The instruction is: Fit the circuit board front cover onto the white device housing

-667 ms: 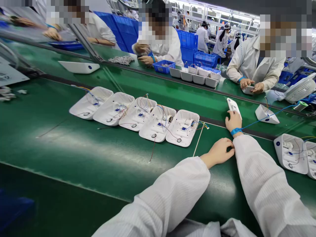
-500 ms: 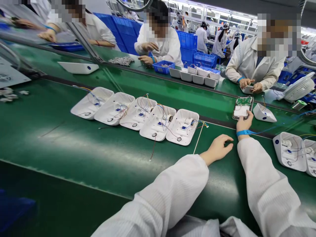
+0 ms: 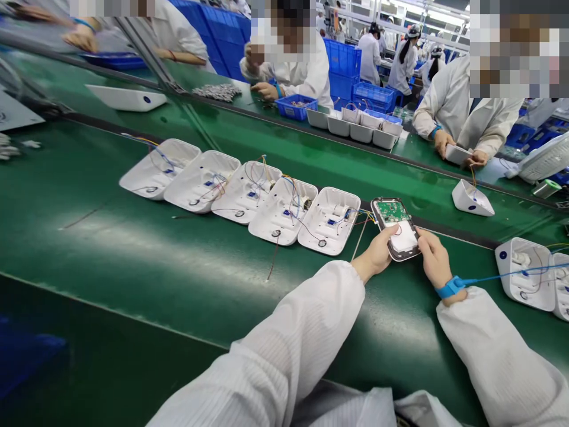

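Note:
Both hands hold a small flat panel (image 3: 397,228) just above the green conveyor belt (image 3: 133,261). The panel has a dark rim, a green circuit board at its far end and a white area nearer me. My left hand (image 3: 377,255) grips its left edge, thumb on the white area. My right hand (image 3: 433,258) grips its right edge; a blue wrist strap (image 3: 451,287) with a blue cord runs off to the right. To the panel's left lies a row of several open white housings (image 3: 329,224) with coloured wires inside.
More white housings (image 3: 527,273) lie at the right edge, and a single white part (image 3: 471,198) sits further back. Across the belt, people in white coats work by small white trays (image 3: 355,127) and blue bins (image 3: 296,108). A thin white stick (image 3: 358,243) lies beside the nearest housing.
My right hand brought the panel from the far side of the belt back toward me, turning it circuit side up. My left hand rose off the belt and took its left edge.

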A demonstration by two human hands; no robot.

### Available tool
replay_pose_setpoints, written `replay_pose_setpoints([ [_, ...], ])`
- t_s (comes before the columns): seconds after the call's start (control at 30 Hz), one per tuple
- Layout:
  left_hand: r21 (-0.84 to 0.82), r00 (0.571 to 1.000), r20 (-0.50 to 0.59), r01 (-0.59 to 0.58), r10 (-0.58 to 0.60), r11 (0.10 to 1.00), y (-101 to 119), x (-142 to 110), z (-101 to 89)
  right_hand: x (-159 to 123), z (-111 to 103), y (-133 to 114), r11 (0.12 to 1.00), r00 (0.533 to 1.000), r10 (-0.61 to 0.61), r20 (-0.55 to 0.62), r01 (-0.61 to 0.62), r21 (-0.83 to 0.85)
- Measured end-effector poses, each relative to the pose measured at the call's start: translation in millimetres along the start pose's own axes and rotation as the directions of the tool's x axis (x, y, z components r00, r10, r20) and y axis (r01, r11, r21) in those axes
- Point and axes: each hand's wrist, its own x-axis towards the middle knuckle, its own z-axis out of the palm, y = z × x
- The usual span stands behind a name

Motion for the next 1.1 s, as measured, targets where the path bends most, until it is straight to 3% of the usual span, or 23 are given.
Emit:
replay_pose_setpoints([
  [0.23,-0.07,0.986,0.156,0.077,-0.065,0.995,15.9,-12.6,6.3,73.3,-20.3,22.6,0.979,0.985,-0.037,-0.168,0.002,-0.206],
  [0.43,-0.007,0.989,0.108,0.106,-0.105,0.994,14.7,-10.9,4.5,148.1,-43.9,54.3,0.926,0.952,0.11,-0.284,-0.202,-0.319],
  [0.6,0.002,0.999,0.039,-0.01,0.01,1.0,12.6,-7.8,4.8,156.5,-45.9,68.7,0.892,0.91,0.128,-0.393,-0.279,-0.355],
  [0.73,0.015,0.988,-0.014,-0.155,0.155,0.988,16.8,-2.8,0.7,124.3,-38.9,52.5,0.921,0.918,0.021,-0.396,-0.172,-0.351],
  [0.87,0.114,0.972,-0.015,-0.231,0.234,0.966,18.3,3.4,-9.0,49.7,-38.7,25.9,0.943,0.951,-0.082,-0.299,-0.024,-0.333],
  [1.0,0.212,0.939,0.015,-0.338,0.343,0.917,15.2,4.8,-15.9,-39.7,-59.2,3.8,0.95,0.982,-0.091,-0.164,0.036,-0.31],
  [1.1,0.23,0.906,-0.026,-0.407,0.423,0.884,14.6,3.2,-16.9,-87.3,-84.3,-3.2,0.954,0.989,-0.125,-0.082,0.097,-0.284],
])
